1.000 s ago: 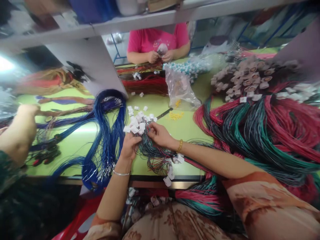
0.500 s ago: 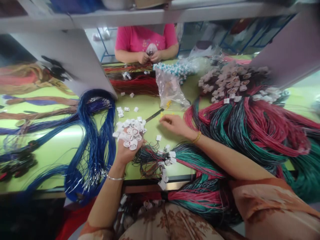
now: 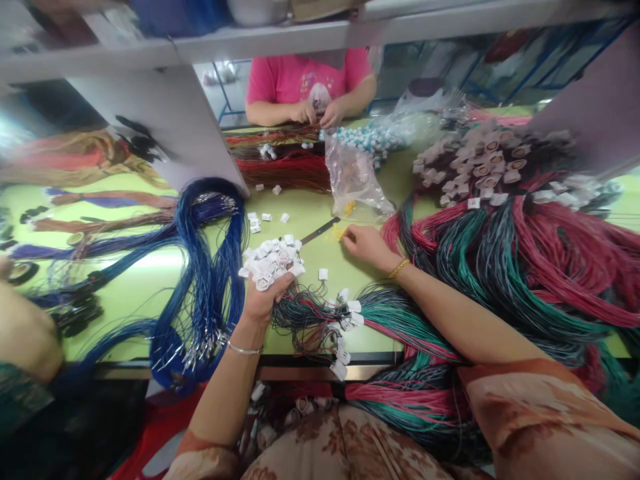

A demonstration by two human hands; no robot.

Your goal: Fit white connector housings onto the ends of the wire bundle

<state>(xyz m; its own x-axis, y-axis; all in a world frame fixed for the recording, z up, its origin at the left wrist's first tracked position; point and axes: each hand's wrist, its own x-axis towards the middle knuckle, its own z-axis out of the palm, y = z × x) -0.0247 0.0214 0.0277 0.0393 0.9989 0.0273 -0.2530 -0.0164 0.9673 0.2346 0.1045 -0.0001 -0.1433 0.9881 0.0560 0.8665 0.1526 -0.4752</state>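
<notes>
My left hand (image 3: 261, 300) is closed around a wire bundle (image 3: 305, 310) just below its cluster of white plastic connectors (image 3: 270, 260). The thumb lies over the bundle, and the connectors fan out above the fingers. Dark, red and green wires trail from this grip to the right. On the green tabletop, my right hand (image 3: 369, 248) has its fingers curled down and its fingertips together beside small yellow pieces (image 3: 339, 231). Whatever is between those fingertips is hidden. A dark flat blade-like tool (image 3: 320, 231) lies between the two hands.
Blue wires (image 3: 200, 267) lie left; red, green and black wires (image 3: 465, 260) with white connectors (image 3: 480, 157) pile up right. A clear plastic bag (image 3: 353, 173) sits ahead. Opposite is a co-worker in a pink shirt (image 3: 285, 80); another person's arm (image 3: 25, 333) shows at left.
The view has swung slightly left. My left hand has turned, showing its thumb over the bundle. My right fingertips have drawn together by the yellow pieces. Another person's arm has appeared at left.
</notes>
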